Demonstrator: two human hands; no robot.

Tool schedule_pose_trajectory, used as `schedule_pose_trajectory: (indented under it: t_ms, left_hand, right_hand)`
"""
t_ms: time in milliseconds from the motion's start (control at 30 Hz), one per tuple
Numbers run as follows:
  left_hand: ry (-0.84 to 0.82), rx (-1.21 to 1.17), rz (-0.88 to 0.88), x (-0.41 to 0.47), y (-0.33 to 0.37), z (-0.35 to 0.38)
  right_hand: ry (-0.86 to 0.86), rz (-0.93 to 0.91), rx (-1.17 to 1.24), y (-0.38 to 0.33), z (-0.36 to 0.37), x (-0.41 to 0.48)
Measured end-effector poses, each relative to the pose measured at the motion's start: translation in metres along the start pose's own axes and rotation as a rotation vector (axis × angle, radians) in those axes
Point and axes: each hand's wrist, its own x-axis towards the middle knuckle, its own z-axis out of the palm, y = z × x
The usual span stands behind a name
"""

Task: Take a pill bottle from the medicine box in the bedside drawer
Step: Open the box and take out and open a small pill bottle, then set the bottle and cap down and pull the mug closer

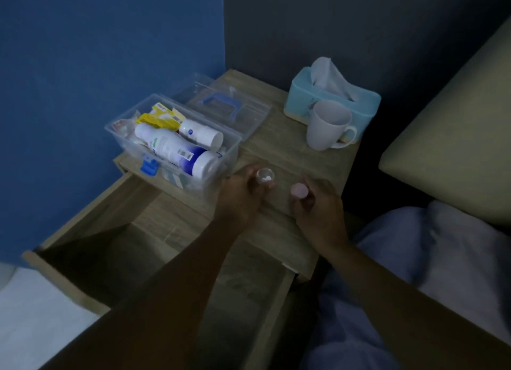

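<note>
pill bottle [265, 176], small and clear with white pills visible in the bottom, uncapped, held upright in the left hand [243, 195] over the front edge of the bedside table top [279, 153], fingers wrapped round its side. right hand [318, 206] close beside it, fingers pinched on a pink cap [298, 190], the two hands near but not touching. medicine box [171, 145], clear plastic with a blue latch, sits open on the left of the table top, holding white bottles and yellow packets; its clear lid [224, 106] with a blue handle lies just behind. drawer [154, 248] below pulled out. white mug [327, 124] stands in front of a blue tissue box [331, 93] at the back right.
</note>
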Motion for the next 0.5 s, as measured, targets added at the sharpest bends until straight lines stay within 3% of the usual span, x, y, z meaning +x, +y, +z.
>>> schedule_pose_trajectory:
  t_ms: [167, 267, 500]
  left_hand:
    - [0.036, 0.196, 0.109, 0.011, -0.019, 0.019]
    - [0.106, 0.305, 0.166, 0.01, -0.025, 0.026]
    - [0.083, 0.431, 0.09, 0.011, -0.029, 0.033]
  right_hand:
    - [0.07, 0.115, 0.013, 0.004, 0.016, -0.001]
    - [0.11, 0.089, 0.022, 0.003, 0.016, -0.002]
    - [0.139, 0.104, -0.017, 0.0, 0.017, -0.004]
